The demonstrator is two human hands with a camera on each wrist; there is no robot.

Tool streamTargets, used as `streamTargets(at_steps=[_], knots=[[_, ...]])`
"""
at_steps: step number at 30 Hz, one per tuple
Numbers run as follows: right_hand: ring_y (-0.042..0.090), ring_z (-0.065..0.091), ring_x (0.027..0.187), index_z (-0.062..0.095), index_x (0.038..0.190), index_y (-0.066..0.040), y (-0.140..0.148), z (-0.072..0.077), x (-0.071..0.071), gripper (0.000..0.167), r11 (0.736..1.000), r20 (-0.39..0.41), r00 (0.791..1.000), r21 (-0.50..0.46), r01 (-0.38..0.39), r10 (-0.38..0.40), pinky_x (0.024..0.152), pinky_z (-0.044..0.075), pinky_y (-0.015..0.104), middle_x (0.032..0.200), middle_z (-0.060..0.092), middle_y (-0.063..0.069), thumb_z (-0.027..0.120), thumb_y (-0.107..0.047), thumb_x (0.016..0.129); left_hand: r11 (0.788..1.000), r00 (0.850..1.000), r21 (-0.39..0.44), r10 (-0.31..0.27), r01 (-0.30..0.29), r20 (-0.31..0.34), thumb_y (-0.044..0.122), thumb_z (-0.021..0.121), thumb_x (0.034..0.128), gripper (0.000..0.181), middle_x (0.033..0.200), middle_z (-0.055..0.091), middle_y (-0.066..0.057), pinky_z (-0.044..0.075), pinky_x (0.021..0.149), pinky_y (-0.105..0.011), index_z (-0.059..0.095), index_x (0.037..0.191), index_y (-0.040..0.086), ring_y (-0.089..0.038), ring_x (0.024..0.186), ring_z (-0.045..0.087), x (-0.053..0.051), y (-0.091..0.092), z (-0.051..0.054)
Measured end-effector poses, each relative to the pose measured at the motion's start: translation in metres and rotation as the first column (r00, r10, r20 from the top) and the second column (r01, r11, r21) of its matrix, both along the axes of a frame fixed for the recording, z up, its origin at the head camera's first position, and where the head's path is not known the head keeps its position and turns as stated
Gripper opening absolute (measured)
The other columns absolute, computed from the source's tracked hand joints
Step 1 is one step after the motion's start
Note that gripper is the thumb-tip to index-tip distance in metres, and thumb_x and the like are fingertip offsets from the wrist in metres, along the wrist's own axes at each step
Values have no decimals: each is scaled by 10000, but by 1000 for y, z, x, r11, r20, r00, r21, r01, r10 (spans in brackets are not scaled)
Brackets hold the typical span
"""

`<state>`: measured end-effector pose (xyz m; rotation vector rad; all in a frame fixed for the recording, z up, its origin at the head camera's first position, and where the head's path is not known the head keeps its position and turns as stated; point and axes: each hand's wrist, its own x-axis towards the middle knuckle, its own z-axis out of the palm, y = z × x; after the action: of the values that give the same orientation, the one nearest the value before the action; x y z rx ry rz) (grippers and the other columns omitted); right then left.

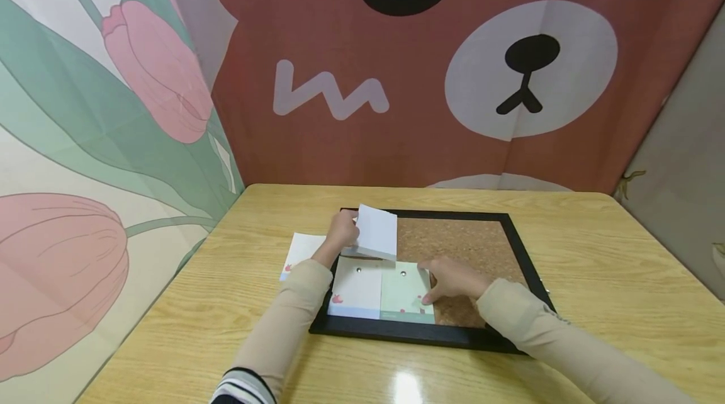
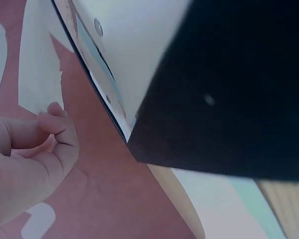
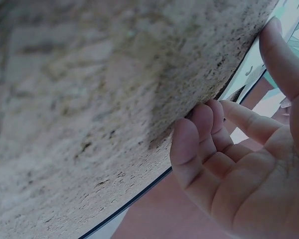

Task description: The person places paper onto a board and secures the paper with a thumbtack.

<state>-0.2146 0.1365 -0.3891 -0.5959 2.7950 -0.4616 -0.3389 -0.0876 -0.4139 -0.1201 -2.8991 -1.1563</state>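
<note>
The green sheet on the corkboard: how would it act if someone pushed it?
The green sheet looks paper-thin, so it's probably light and floppy. With one visible silver stud near its top, it might pivot rather than slide.

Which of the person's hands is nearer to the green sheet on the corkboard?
Right. The right hand touches the green sheet at its right edge; the left hand is farther off, beyond its upper left, at the white pad.

I'm seeing the left sleeve point(image 1: 266, 325) hiding part of the outer sheet point(image 1: 303, 246); the green card point(image 1: 401, 291) is bearing drawings too small to make out, and the cork point(image 3: 65, 129) is blurring up close.
</note>
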Motion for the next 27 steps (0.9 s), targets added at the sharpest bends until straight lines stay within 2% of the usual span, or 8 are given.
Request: streamTargets(at_steps=[1, 4, 7, 10, 14, 20, 23, 27], knots=[[158, 520, 863, 547, 1199, -30, 0, 0, 0, 652, 1000, 0, 1000, 0, 0, 0, 800, 434, 403, 1013, 603, 73, 796, -261, 643, 1000, 999, 18, 12, -13, 51, -154, 471, 777, 510, 1171, 550, -166, 456, 464, -283, 495, 1262, 3, -230, 907, 556, 10, 5, 12], [156, 523, 856, 552, 1193, -33, 0, -1, -1, 649, 1000, -3, 1000, -3, -1, 1, 790, 439, 402, 1007, 606, 69, 798, -260, 637, 1000, 995, 10, 19, -20, 95, -151, 456, 798, 474, 1200, 530, -175, 448, 512, -258, 479, 1258, -36, -243, 958, 549, 34, 14, 35], [151, 529, 854, 558, 1184, -34, 0, -2, 0, 646, 1000, -9, 1000, -4, -3, 3, 778, 445, 399, 1006, 609, 63, 802, -260, 631, 1000, 995, -1, 3, -3, 104, -141, 454, 804, 460, 1206, 524, -182, 441, 571, -250, 473, 1255, -50, -241, 962, 548, 44, 19, 44], [142, 523, 811, 559, 1181, -32, 0, -1, 0, 642, 1000, -6, 1000, -12, -3, 3, 752, 450, 390, 964, 612, 50, 805, -251, 630, 1000, 994, -16, -8, 10, 113, -124, 459, 809, 453, 1224, 513, -177, 448, 645, -245, 472, 1256, -47, -220, 963, 543, 45, 22, 44], [140, 518, 791, 561, 1175, -28, 0, -1, 0, 636, 1000, -3, 1000, -19, -2, 2, 745, 451, 391, 941, 611, 43, 805, -245, 629, 999, 991, -42, -5, 11, 131, -107, 464, 817, 454, 1264, 483, -170, 446, 632, -251, 466, 1266, -37, -214, 909, 541, 42, 25, 42], [168, 537, 855, 554, 1189, -25, 1, -1, 0, 654, 1000, -7, 1000, -19, -9, 9, 782, 444, 411, 997, 611, 74, 802, -256, 630, 995, 991, -89, -22, 34, 133, -100, 471, 812, 447, 1279, 467, -175, 449, 654, -268, 471, 1256, -46, -212, 869, 543, 37, 29, 37], [226, 547, 953, 541, 1204, -6, 2, -1, 0, 677, 999, -11, 1000, -29, -18, 18, 817, 433, 424, 1075, 597, 124, 802, -251, 629, 996, 988, -79, -33, 45, 151, -113, 460, 811, 457, 1275, 466, -186, 445, 608, -244, 452, 1264, -57, -201, 843, 554, 35, 33, 36], [254, 539, 997, 530, 1214, 11, 2, -2, 0, 696, 999, -10, 1000, -36, -17, 17, 838, 424, 428, 1114, 581, 149, 802, -243, 626, 995, 982, -75, -59, 73, 178, -133, 444, 813, 464, 1268, 464, -200, 434, 547, -219, 428, 1273, -71, -196, 781, 560, 35, 37, 37]])
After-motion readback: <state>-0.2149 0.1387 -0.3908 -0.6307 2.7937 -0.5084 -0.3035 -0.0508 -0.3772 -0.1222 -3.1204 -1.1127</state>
